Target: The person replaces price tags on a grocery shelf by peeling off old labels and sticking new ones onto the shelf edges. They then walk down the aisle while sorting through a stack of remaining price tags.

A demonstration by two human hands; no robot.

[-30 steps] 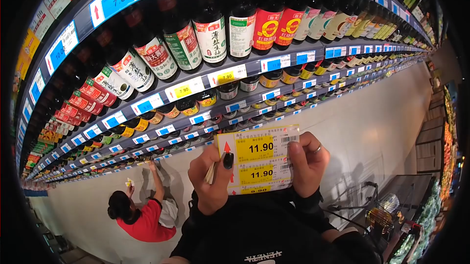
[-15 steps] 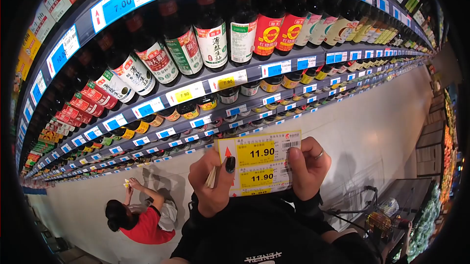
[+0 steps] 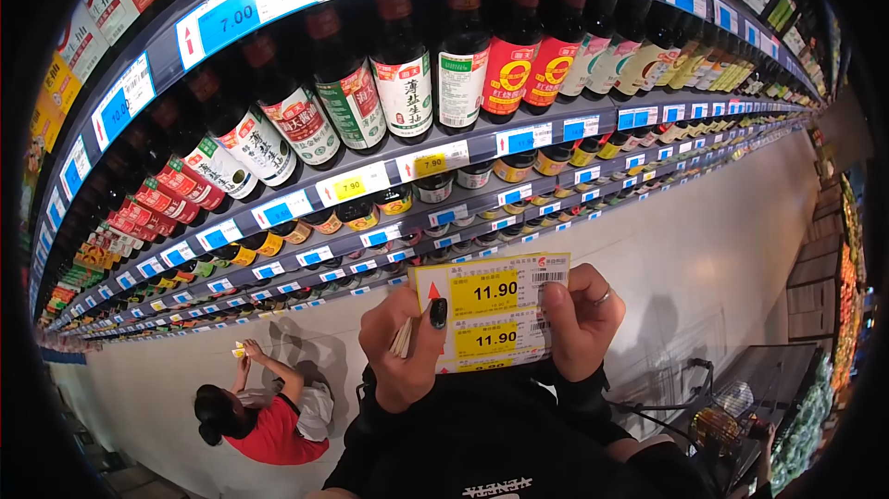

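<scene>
Both my hands grip a stack of yellow and white price tags (image 3: 495,314) in front of my chest; the top sheet reads 11.90 twice. My left hand (image 3: 403,342) is closed round the stack's left edge, its dark-nailed thumb lying over a red arrow. More folded or stacked tags stick out under those fingers. At the right edge, my right hand (image 3: 588,323) pinches the sheets with its thumb on the front, a ring on one finger. Beyond the tags, the shelf (image 3: 370,184) holds rows of dark soy sauce bottles (image 3: 403,87) with white, red and green labels.
Blue and yellow price labels (image 3: 435,161) line the shelf edges. On the floor at lower left, a person in a red top (image 3: 282,434) holds something small. A cart (image 3: 713,416) with items in it stands at lower right, near displays of produce (image 3: 806,425).
The view has shifted slightly, so the shelves sit a little lower. Both hands keep their hold on the tags in nearly the same position.
</scene>
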